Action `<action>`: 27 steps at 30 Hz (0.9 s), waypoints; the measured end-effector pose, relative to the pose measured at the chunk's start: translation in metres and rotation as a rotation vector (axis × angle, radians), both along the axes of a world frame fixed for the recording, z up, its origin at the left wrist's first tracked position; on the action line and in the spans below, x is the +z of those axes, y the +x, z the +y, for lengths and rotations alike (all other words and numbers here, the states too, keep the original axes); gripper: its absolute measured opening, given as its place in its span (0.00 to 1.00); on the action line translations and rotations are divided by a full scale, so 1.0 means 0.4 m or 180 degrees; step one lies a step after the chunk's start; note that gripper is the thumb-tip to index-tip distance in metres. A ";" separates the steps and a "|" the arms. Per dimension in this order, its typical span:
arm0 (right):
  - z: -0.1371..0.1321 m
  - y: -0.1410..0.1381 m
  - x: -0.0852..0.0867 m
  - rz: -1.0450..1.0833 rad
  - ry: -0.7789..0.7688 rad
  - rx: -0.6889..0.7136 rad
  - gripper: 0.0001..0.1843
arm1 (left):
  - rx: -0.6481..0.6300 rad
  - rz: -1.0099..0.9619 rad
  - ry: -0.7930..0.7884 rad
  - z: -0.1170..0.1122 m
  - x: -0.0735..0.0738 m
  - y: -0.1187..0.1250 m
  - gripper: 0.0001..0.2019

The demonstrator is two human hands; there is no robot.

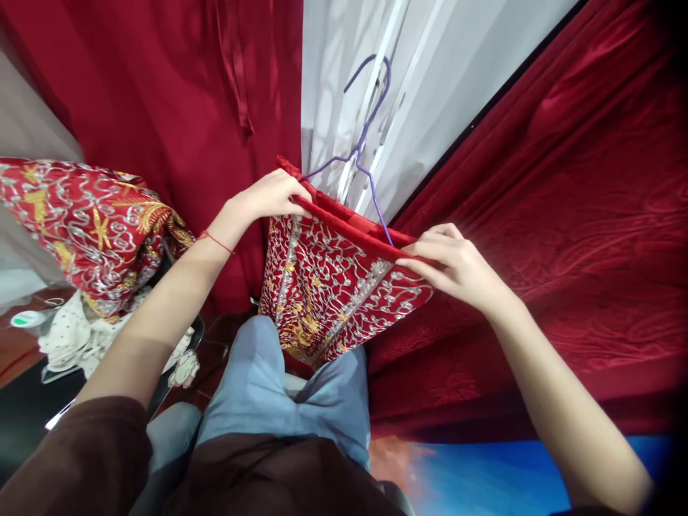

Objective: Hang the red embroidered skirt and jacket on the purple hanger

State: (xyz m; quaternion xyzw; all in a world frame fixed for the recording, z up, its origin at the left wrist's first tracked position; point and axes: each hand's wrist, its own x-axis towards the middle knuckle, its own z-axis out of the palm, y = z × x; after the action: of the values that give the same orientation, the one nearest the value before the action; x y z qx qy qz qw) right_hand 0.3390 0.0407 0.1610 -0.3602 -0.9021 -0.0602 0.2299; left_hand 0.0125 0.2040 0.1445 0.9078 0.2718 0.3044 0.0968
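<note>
Red curtains (pixel 161 93) around embroidered garment (pixel 333 287)

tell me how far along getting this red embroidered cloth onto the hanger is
Done: the red embroidered cloth is draped over the bar of the purple hanger. In hand: the left hand and right hand pinch its top edge at either end. Left: whether the hook is caught on anything cannot be told, and a second embroidered cloth lies heaped on the left.

White wall panel (pixel 456 57) is being flanked by deep red satin drapes (pixel 564 179); glossy blue floor (pixel 484 480) is being lit.
</note>
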 end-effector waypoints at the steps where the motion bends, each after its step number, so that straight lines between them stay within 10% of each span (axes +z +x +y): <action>1: 0.002 0.006 -0.005 0.0131 0.0037 -0.0001 0.15 | 0.0022 -0.0096 -0.0059 0.002 0.003 -0.008 0.11; 10: 0.109 0.102 -0.043 0.0618 0.0485 -0.0881 0.13 | 0.0770 -0.1474 0.0291 0.087 -0.016 -0.039 0.26; 16: 0.083 -0.052 -0.136 0.1039 0.1465 -0.1999 0.12 | 0.0927 -0.1798 -0.0156 0.083 -0.086 -0.068 0.21; 24: 0.106 -0.440 -0.395 0.2893 -0.1491 -0.0811 0.21 | 0.2015 -0.1861 0.0265 -0.084 -0.109 -0.033 0.23; 27: 0.124 -0.526 -0.436 0.3271 -0.1616 -0.1196 0.22 | 0.2261 -0.1831 0.0369 -0.121 -0.118 -0.019 0.22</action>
State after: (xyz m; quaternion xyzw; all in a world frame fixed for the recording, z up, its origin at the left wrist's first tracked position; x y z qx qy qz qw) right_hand 0.1285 0.0904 -0.0136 -0.5400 -0.5826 0.2992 0.5286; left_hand 0.0050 0.1555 0.0974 0.6410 0.5107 0.5730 0.0070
